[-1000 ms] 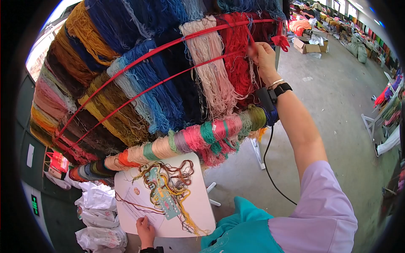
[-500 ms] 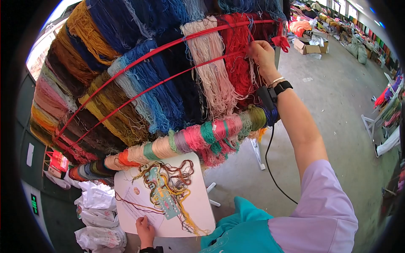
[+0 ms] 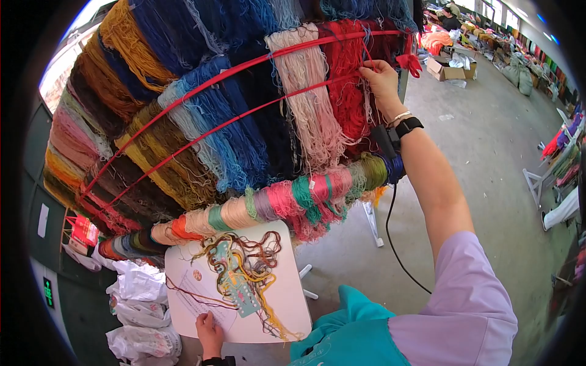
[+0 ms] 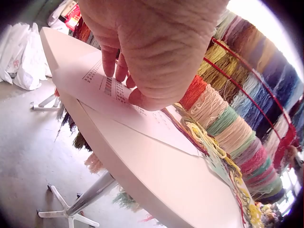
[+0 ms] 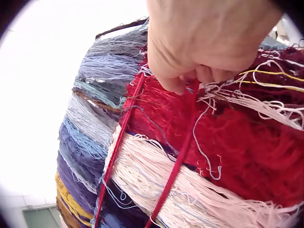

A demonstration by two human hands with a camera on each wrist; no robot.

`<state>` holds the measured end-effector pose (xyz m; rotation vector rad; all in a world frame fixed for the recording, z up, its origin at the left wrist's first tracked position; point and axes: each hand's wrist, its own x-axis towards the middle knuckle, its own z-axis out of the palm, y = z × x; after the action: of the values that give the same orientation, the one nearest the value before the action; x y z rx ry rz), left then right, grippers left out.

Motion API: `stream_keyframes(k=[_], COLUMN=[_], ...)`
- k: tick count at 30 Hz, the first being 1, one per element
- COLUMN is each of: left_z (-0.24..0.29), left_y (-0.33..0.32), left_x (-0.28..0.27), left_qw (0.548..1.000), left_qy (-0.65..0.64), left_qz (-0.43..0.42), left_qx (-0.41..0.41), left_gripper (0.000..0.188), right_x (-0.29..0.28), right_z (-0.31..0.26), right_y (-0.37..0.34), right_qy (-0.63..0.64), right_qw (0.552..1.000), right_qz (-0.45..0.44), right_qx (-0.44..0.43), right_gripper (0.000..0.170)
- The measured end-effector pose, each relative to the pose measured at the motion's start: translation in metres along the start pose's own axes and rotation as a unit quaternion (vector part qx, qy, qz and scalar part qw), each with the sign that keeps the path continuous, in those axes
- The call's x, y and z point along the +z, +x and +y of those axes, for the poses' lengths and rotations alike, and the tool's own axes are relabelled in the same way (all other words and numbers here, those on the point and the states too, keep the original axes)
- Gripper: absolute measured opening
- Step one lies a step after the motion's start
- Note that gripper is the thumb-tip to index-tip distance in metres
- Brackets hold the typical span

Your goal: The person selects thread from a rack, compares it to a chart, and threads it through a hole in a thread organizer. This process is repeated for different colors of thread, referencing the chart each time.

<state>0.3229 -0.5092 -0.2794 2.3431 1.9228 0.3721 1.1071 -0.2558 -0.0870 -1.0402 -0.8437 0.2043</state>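
In the head view my right hand (image 3: 383,88) is raised to a rack of hanging yarn, at a bright red skein (image 3: 345,85). Its thumb and fingertips pinch a narrow red strap (image 5: 178,161), which runs up into the fingers in the right wrist view; the fingertips are partly hidden there. Low in front, my left hand (image 3: 210,335) rests on a printed sheet (image 4: 137,114) at the edge of a white board (image 3: 278,244). On that board lie a pale teal card with holes (image 3: 247,302) and tangled brown and yellow threads (image 3: 268,287).
A second red strap (image 3: 244,64) crosses the skeins above. Wrapped yarn bundles (image 3: 238,212) line the rack's lower bar, just over the board. White plastic bags (image 3: 143,311) stand at the left. A black cable (image 3: 386,238) hangs from the right wrist. Cardboard boxes (image 3: 448,70) sit farther off on the floor.
The right fingertips, blurred earlier, now show sharply, drawn together at the strap. My left hand has stayed in place on the sheet. The head view has shifted slightly.
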Motion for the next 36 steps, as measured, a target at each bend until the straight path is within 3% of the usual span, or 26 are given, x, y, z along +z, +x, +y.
stream_keyframes(k=[6,21,36], left_z=[0.000,-0.004,-0.003], left_y=[0.000,-0.001,0.000], left_x=[0.000,0.001,0.001], left_qw=[1.000,1.000,1.000], left_qy=[-0.002,0.001,-0.004], left_qz=[-0.001,-0.002,0.001], left_qx=[0.000,0.003,0.005], left_gripper=[0.050,0.051,0.051], right_x=[-0.006,-0.010,-0.009], right_z=[-0.001,0.000,-0.026], right_y=[-0.002,-0.013,-0.027], right_qy=[-0.062,0.056,0.279], right_qw=[0.998,0.998,0.955], right_qz=[0.000,-0.009,-0.050], right_qx=[0.031,0.026,0.082], right_gripper=[0.018,0.013,0.008])
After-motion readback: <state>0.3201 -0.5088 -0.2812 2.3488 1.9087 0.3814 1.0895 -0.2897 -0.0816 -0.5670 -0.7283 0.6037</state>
